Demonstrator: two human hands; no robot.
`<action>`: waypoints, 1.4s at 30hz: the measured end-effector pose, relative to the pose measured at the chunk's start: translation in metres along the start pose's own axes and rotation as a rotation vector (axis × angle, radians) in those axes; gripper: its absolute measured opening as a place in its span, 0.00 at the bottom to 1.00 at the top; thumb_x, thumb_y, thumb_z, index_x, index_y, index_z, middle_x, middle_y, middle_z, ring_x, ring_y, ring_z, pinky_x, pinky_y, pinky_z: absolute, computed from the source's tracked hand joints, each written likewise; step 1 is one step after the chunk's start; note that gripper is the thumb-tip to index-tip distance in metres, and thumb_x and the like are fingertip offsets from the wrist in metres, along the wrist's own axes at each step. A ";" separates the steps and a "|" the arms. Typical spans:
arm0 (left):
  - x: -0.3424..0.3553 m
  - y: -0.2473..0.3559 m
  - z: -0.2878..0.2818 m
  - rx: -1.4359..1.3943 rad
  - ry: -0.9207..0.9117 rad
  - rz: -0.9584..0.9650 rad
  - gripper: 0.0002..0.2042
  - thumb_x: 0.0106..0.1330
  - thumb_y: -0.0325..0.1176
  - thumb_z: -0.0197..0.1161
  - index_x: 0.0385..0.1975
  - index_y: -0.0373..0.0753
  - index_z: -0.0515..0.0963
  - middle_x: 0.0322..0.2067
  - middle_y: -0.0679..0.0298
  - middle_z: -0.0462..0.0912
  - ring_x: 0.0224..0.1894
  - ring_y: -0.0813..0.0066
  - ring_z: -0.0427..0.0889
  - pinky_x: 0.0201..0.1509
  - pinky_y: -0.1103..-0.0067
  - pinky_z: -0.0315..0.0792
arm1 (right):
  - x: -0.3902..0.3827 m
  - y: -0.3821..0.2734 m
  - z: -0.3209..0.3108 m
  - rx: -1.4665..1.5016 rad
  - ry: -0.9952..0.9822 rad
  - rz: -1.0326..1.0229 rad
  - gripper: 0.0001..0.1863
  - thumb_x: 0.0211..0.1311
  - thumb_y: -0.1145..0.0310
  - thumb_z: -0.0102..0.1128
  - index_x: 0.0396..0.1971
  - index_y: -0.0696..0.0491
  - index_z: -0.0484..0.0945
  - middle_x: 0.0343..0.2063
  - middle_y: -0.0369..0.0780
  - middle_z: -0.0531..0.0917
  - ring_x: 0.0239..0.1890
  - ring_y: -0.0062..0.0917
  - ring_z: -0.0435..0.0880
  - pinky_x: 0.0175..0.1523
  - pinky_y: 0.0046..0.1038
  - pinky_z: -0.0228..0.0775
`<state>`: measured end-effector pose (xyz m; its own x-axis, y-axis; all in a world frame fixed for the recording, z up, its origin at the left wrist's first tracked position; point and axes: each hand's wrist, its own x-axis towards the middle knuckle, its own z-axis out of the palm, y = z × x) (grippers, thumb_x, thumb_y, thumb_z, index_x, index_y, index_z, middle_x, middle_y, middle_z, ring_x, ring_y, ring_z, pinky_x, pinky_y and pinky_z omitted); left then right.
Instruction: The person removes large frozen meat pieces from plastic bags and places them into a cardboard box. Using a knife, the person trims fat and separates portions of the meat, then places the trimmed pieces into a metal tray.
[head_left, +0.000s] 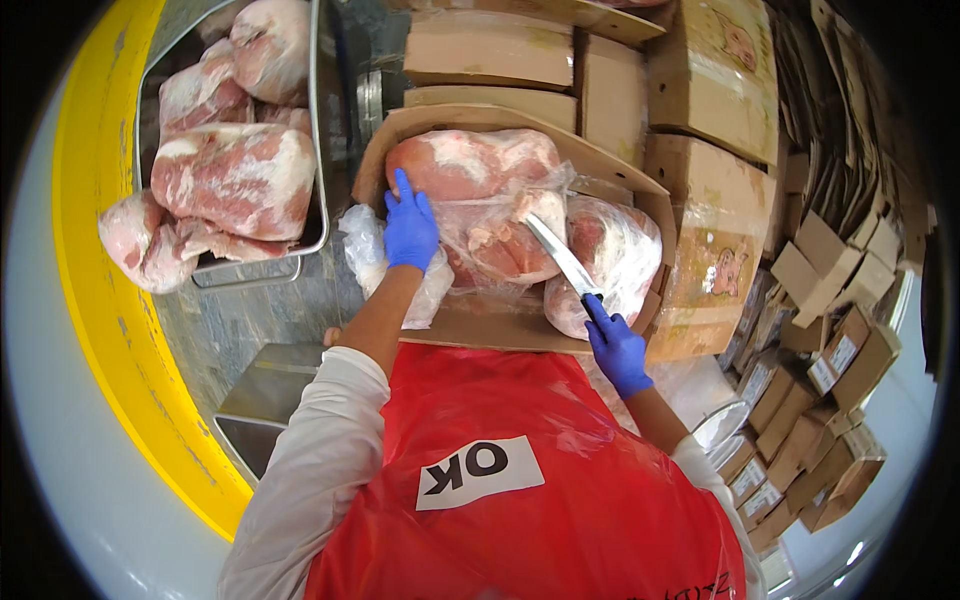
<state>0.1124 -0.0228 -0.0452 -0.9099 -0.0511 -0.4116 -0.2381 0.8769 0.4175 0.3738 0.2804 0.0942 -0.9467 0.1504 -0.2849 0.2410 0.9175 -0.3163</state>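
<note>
An open cardboard box (pixel 490 320) holds plastic-wrapped pieces of raw meat (pixel 460 160). My left hand (pixel 408 220), in a blue glove, rests with fingers apart on the wrap at the box's left side, beside crumpled clear plastic (pixel 360 250). My right hand (pixel 615 345), also blue-gloved, grips a long knife (pixel 560 255) by its dark handle at the lower right of the box. The blade reaches up-left onto the middle wrapped piece, its tip by a pale patch of fat. Another wrapped piece (pixel 615 250) lies under and right of the blade.
A metal bin (pixel 322 180) piled with meat stands at left, another metal container (pixel 260 380) below it, beside a yellow band (pixel 100 250) on the floor. Closed boxes (pixel 490 45) lie behind and right (pixel 715 300). Stacked flattened and folded cardboard (pixel 830 260) fills the far right.
</note>
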 end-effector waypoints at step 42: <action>-0.002 0.011 -0.006 0.024 0.017 0.080 0.32 0.81 0.45 0.41 0.81 0.47 0.42 0.70 0.32 0.61 0.60 0.31 0.76 0.62 0.51 0.74 | 0.058 -0.063 0.090 0.264 0.125 0.070 0.29 0.71 0.56 0.63 0.71 0.28 0.71 0.26 0.44 0.78 0.21 0.42 0.82 0.27 0.44 0.76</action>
<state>0.1096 -0.0164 -0.0346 -0.9314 0.0116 -0.3639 -0.1563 0.8899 0.4285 0.3230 0.1983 0.0163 -0.9408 0.2693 -0.2058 0.3385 0.7784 -0.5287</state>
